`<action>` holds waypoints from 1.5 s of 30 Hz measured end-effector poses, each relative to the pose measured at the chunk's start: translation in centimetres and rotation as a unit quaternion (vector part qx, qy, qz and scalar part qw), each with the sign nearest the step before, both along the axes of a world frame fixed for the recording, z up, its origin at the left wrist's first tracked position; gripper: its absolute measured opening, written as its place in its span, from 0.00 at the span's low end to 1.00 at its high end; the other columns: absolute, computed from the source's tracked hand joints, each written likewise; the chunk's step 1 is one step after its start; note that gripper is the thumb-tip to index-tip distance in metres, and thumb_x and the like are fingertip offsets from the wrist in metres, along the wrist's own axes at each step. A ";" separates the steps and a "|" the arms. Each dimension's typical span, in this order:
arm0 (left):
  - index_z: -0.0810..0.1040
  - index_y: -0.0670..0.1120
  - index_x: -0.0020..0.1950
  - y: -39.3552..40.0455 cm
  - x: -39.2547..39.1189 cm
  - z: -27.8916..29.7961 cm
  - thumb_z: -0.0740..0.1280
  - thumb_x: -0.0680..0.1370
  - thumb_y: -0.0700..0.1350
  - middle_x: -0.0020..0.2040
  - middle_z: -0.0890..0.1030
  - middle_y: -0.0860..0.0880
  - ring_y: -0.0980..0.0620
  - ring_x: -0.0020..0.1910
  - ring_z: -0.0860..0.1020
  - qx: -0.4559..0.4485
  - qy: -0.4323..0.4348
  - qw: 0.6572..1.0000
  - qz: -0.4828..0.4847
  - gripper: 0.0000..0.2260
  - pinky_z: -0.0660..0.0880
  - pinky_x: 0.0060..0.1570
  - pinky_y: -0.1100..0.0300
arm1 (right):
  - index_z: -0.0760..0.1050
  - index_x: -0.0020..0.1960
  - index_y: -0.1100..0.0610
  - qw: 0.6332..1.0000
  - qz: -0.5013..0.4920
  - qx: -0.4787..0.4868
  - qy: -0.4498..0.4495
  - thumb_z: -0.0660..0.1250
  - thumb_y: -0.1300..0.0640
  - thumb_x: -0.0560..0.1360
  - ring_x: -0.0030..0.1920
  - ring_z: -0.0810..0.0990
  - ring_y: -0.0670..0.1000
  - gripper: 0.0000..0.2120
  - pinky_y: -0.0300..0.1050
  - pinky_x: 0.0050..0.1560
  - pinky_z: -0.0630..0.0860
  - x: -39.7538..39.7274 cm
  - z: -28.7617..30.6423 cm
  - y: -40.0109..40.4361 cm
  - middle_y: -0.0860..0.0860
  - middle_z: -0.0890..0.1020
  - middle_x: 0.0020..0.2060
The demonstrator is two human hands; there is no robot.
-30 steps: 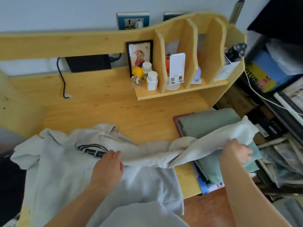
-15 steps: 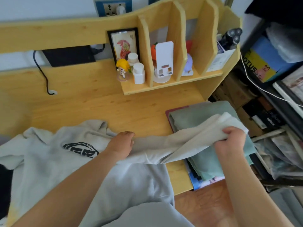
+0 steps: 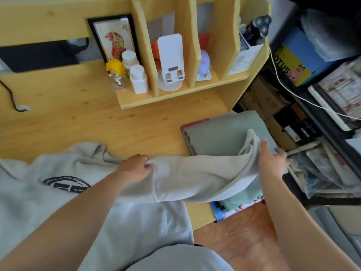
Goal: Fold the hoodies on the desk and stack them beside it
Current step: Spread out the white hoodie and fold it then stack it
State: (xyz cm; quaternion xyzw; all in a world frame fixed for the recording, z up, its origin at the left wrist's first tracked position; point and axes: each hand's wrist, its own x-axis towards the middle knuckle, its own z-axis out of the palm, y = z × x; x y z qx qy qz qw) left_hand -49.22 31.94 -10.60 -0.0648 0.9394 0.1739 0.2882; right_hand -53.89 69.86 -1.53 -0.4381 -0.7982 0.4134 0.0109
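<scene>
A pale grey hoodie with a dark chest logo lay spread across the lower left of the bench, its sleeve drawn out toward the right of the frame. The left hand gripped the sleeve near the shoulder with curled fingers; the right hand held the cuff end, thumb up and fingers wrapped round the cloth. Under the cuff, at the bench's right edge, lay a folded green hoodie. In the upper centre, a shelf unit held a white phone stand, two white bottles and a framed picture.
</scene>
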 end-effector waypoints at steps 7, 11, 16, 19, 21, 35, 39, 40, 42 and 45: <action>0.73 0.53 0.34 -3.4 -0.1 4.3 0.60 0.84 0.56 0.50 0.75 0.46 0.43 0.50 0.76 0.010 0.109 0.989 0.099 0.19 0.70 0.50 0.54 | 0.74 0.67 0.61 0.985 0.145 -0.004 -0.092 0.67 0.53 0.78 0.56 0.77 0.63 0.20 0.50 0.52 0.70 -1.8 1.6 -0.8 0.63 0.79 0.59; 0.81 0.52 0.41 -3.2 -0.4 5.3 0.61 0.83 0.55 0.50 0.77 0.44 0.41 0.50 0.79 0.004 0.100 0.982 0.159 0.15 0.69 0.46 0.56 | 0.74 0.49 0.51 0.986 0.055 -0.131 0.089 0.64 0.55 0.79 0.45 0.76 0.54 0.01 0.47 0.50 0.72 -2.5 6.0 -1.2 0.52 0.78 0.46; 0.82 0.46 0.58 -2.2 -1.7 6.0 0.57 0.85 0.49 0.44 0.84 0.46 0.46 0.41 0.80 0.019 0.119 0.955 0.272 0.15 0.73 0.42 0.58 | 0.78 0.48 0.48 0.910 -0.105 -0.221 0.335 0.63 0.56 0.78 0.42 0.79 0.45 0.06 0.39 0.43 0.76 -4.7 10.8 0.6 0.44 0.82 0.43; 0.70 0.51 0.75 -0.2 -0.8 5.2 0.57 0.85 0.49 0.61 0.80 0.46 0.45 0.55 0.80 0.106 0.128 0.954 0.249 0.18 0.77 0.52 0.52 | 0.78 0.60 0.50 0.888 -0.157 -0.294 0.317 0.61 0.60 0.79 0.52 0.82 0.47 0.13 0.40 0.53 0.79 -6.2 8.2 2.7 0.47 0.84 0.54; 0.66 0.49 0.78 1.7 1.2 4.0 0.60 0.85 0.48 0.72 0.73 0.44 0.44 0.69 0.73 0.119 0.152 0.968 0.161 0.21 0.72 0.66 0.49 | 0.74 0.67 0.57 0.947 -0.160 -0.221 0.170 0.63 0.60 0.80 0.64 0.78 0.54 0.16 0.47 0.62 0.76 -6.1 4.4 3.7 0.54 0.79 0.64; 0.66 0.53 0.79 -1.3 13.4 0.2 0.57 0.80 0.54 0.78 0.66 0.39 0.37 0.78 0.63 -0.082 0.203 0.974 0.058 0.27 0.62 0.75 0.42 | 0.76 0.67 0.55 0.871 0.419 0.251 -0.045 0.63 0.58 0.75 0.73 0.62 0.63 0.20 0.58 0.74 0.54 1.7 -5.1 -10.9 0.58 0.69 0.72; 0.69 0.46 0.77 -9.2 15.7 1.9 0.53 0.81 0.56 0.76 0.68 0.36 0.34 0.76 0.65 -0.099 0.195 0.960 0.174 0.27 0.66 0.73 0.40 | 0.81 0.54 0.63 0.793 0.556 0.223 0.113 0.63 0.63 0.70 0.58 0.75 0.69 0.15 0.59 0.62 0.71 2.0 -4.2 -20.7 0.63 0.79 0.56; 0.71 0.44 0.76 -11.5 16.2 2.3 0.53 0.80 0.55 0.74 0.69 0.35 0.33 0.74 0.67 -0.106 0.194 0.956 0.193 0.28 0.67 0.71 0.39 | 0.81 0.56 0.62 0.761 0.613 0.188 0.100 0.61 0.61 0.72 0.59 0.75 0.67 0.15 0.56 0.61 0.71 2.2 -4.1 -24.0 0.62 0.80 0.55; 0.71 0.40 0.75 -16.2 16.7 3.0 0.52 0.79 0.54 0.73 0.70 0.34 0.32 0.73 0.68 -0.115 0.190 0.949 0.224 0.29 0.69 0.70 0.37 | 0.77 0.65 0.56 0.717 0.685 0.129 0.027 0.59 0.58 0.78 0.65 0.72 0.61 0.17 0.48 0.64 0.69 2.3 -4.5 -30.4 0.56 0.77 0.63; 0.68 0.40 0.76 -22.6 15.4 3.8 0.56 0.81 0.52 0.74 0.69 0.35 0.32 0.73 0.67 -0.123 0.200 0.943 0.235 0.26 0.67 0.70 0.37 | 0.69 0.73 0.56 0.713 0.689 0.091 -0.089 0.58 0.58 0.82 0.68 0.72 0.59 0.19 0.46 0.65 0.69 0.6 -6.8 -38.1 0.57 0.73 0.69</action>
